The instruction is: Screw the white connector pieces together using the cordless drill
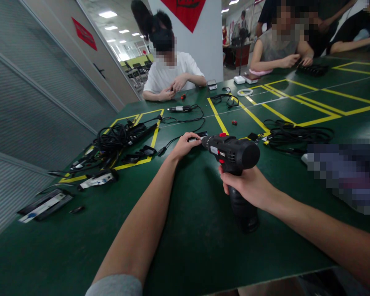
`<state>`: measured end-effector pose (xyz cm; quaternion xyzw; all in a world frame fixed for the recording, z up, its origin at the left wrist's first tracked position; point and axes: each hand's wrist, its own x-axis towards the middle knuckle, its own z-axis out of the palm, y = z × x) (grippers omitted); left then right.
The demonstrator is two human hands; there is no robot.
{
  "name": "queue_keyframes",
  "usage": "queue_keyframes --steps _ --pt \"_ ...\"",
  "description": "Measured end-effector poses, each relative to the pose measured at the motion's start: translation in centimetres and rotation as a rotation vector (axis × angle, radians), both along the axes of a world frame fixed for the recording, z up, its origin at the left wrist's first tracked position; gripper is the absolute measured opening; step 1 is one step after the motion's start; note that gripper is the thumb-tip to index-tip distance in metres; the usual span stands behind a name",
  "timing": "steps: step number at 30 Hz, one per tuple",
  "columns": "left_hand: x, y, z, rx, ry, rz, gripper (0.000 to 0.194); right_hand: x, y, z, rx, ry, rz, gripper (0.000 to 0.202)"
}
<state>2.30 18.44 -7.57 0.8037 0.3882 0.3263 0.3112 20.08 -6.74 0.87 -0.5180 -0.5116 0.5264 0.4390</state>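
My right hand is wrapped round the grip of a black cordless drill with red accents. The drill lies level over the table, its chuck pointing left. At the chuck's front, the fingers of my left hand are closed at a small black rectangular piece with a light strip. The bit and its exact contact with that piece are hidden by the fingers and chuck.
Black cables lie heaped on the left, near flat black-and-white parts. More coiled cable is on the right. A slim silver-and-black screwdriver-like tool lies ahead. A person in white sits opposite; others sit far right.
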Motion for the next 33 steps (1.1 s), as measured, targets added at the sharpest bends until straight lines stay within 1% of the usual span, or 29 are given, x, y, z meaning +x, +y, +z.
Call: queue_keyframes --steps 5,21,26,33 --pt "0.02 -0.04 0.06 -0.002 0.011 0.011 0.031 -0.09 0.15 -0.07 -0.003 0.014 -0.016 0.008" --pt "0.00 -0.10 0.08 -0.021 -0.008 0.003 0.033 -0.09 0.19 -0.31 0.028 0.007 0.005 0.007" --pt "-0.02 0.10 -0.12 -0.017 -0.022 -0.009 0.032 0.06 0.16 -0.30 0.014 0.006 0.007 0.008" --pt "-0.05 0.25 -0.32 -0.022 -0.021 -0.003 0.033 0.04 0.21 -0.57 0.033 0.014 0.006 0.006"
